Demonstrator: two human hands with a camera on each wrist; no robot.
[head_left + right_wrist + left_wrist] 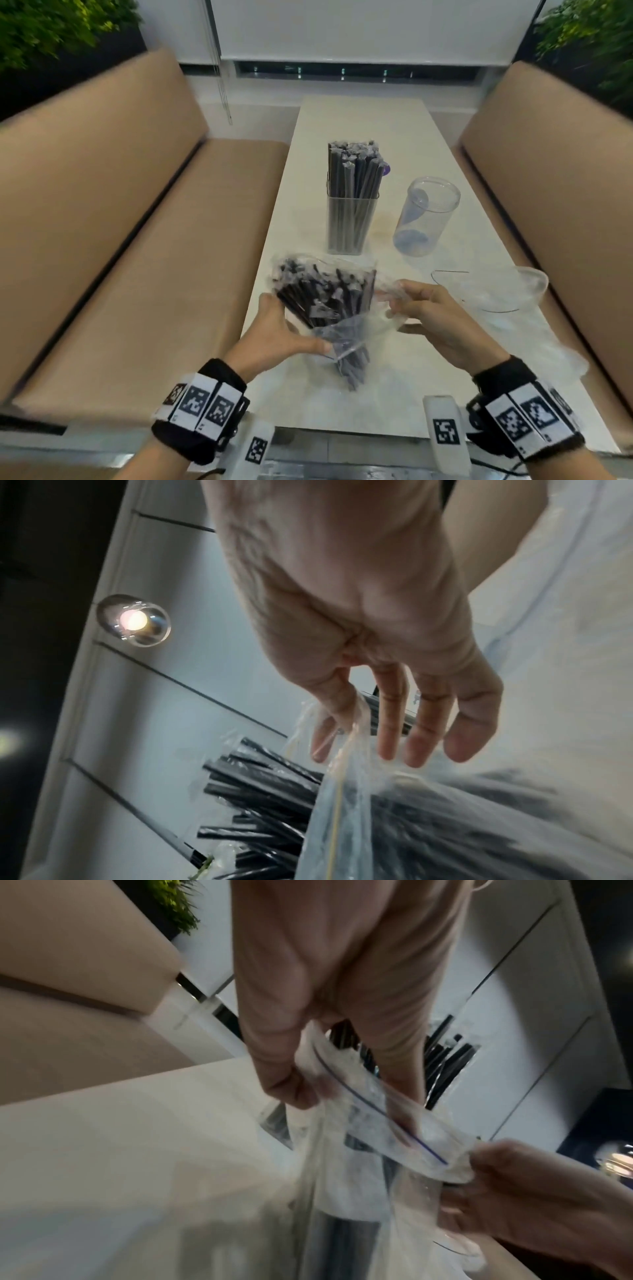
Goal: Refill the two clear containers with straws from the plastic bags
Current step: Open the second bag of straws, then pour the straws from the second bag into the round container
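A clear plastic zip bag (342, 329) full of black straws (308, 291) is held over the near end of the white table (363, 116). My left hand (287, 329) grips the bundle through the bag, thumb on one side and fingers on the other. My right hand (411, 313) pinches the bag's loose mouth edge (428, 1145) between thumb and forefinger; its other fingers (428, 723) stay straight. Straw tips (267, 785) stick out of the bag. A rectangular clear container (351, 219) stands packed with dark straws. Right of it a round clear container (424, 219) stands empty.
An empty crumpled plastic bag (496, 291) lies at the table's right edge, near my right hand. Tan padded benches (137, 240) (548, 154) flank the narrow table. Bare tabletop lies beyond the containers towards the window wall.
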